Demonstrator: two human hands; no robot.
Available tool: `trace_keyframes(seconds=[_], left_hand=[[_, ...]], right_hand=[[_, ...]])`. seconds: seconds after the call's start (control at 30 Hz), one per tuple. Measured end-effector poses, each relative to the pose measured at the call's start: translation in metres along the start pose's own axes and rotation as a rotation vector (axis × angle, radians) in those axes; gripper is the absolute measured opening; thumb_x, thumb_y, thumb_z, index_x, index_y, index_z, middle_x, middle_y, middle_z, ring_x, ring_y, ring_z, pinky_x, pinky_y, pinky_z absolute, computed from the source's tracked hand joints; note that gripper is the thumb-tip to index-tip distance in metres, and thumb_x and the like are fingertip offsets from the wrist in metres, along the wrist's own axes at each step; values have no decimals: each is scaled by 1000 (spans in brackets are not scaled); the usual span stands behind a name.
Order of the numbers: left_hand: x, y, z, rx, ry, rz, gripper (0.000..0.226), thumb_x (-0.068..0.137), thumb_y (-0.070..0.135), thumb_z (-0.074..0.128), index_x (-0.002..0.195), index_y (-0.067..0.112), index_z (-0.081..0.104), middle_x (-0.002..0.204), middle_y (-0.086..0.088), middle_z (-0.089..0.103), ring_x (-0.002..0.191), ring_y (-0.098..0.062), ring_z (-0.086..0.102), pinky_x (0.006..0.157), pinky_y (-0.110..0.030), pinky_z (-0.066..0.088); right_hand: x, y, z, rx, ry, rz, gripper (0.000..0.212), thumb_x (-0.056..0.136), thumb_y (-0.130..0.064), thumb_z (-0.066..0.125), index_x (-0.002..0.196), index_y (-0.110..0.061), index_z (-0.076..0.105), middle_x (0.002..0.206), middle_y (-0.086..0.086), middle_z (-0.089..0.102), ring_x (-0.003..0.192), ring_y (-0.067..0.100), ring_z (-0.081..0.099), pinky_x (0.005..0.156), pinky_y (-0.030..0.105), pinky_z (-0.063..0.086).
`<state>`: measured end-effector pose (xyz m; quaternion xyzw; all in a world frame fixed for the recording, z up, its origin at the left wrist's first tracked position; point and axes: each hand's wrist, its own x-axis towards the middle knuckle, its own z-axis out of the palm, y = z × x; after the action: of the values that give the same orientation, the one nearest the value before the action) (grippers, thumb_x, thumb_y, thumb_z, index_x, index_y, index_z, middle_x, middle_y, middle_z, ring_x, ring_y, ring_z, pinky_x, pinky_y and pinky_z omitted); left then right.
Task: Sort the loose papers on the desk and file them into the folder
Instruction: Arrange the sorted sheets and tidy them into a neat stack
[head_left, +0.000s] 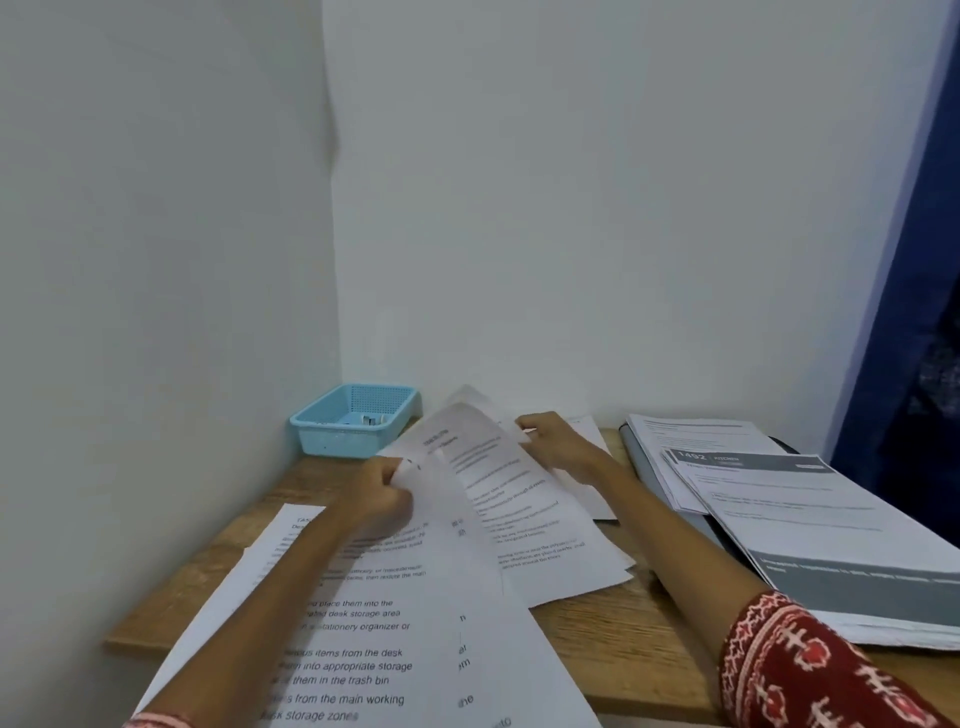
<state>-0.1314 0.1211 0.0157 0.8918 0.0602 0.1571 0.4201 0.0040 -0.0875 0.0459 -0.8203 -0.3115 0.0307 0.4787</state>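
Note:
Several printed white sheets lie fanned over the wooden desk (613, 644). My left hand (376, 496) grips the top edge of a long sheet (457, 623) that runs down toward me. My right hand (553, 441) pinches the upper right edge of another printed sheet (524, 514), lifted a little off the desk. One more sheet (358, 660) with large text lies flat under my left forearm. A grey folder (641, 457) lies at the right, mostly covered by a stack of papers (831, 545).
A light blue plastic basket (356, 418) stands in the back corner against the white walls. The desk's front edge is close to me. A blue curtain (914, 312) hangs at the far right.

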Motion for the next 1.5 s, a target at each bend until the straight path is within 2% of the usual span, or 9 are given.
trace_keyframes(seconds=[0.17,0.33,0.47,0.67,0.83,1.0,1.13,1.27,1.5], left_hand=[[8,-10,21,136,-163,23,5,64,8,56,64,13,56,63,3,56,59,-7,53,53,-12,38],[9,-13,27,151,-141,22,19,65,4,57,55,16,45,55,6,48,48,-1,45,44,-10,31],[9,-23,24,120,-113,23,5,60,9,54,64,8,52,62,-3,52,57,-12,48,50,-18,33],[10,-30,21,90,-106,4,12,66,-2,54,62,9,52,61,-1,55,57,-10,51,55,-20,38],[8,-29,23,76,-90,17,32,70,-11,52,52,15,47,51,6,51,47,-4,46,49,-17,35],[7,-30,20,82,-72,57,33,72,-12,53,52,14,45,54,4,50,53,-8,47,52,-18,35],[8,-31,19,88,-74,64,31,72,-10,54,53,13,44,57,0,50,56,-12,46,55,-22,34],[7,-31,20,73,-65,56,24,73,-9,55,58,9,47,62,-6,53,60,-15,49,56,-24,36],[2,-27,16,30,0,50,37,71,-13,54,50,14,43,49,7,47,48,-6,43,46,-13,33]], right_hand=[[1,3,-6,-85,157,-24,18,85,-2,62,72,-13,60,71,-4,58,65,10,53,53,12,38],[5,19,-10,-166,235,57,23,85,-4,61,69,-19,57,71,-3,59,56,5,49,49,12,34],[10,25,-17,-234,326,114,13,82,-2,63,80,-15,61,82,5,58,78,18,52,55,16,35],[10,21,-61,-253,801,186,13,82,1,49,82,-6,60,83,14,58,81,34,56,61,29,33],[2,-1,-90,-132,1168,17,15,92,-2,44,93,-3,59,77,7,55,70,22,49,59,27,32],[-2,-26,-109,-8,1328,-184,12,95,-5,48,98,-4,60,90,6,66,77,15,53,62,23,38],[-6,-33,-110,0,1289,-183,11,93,-5,49,95,-6,60,81,-1,58,74,16,50,62,24,36],[-8,-15,-87,-108,1037,-172,9,91,-6,52,92,-8,60,78,2,57,73,19,51,60,26,35],[-8,22,-45,-239,759,-119,9,89,-10,51,83,-10,58,67,7,53,65,24,47,49,29,28]])
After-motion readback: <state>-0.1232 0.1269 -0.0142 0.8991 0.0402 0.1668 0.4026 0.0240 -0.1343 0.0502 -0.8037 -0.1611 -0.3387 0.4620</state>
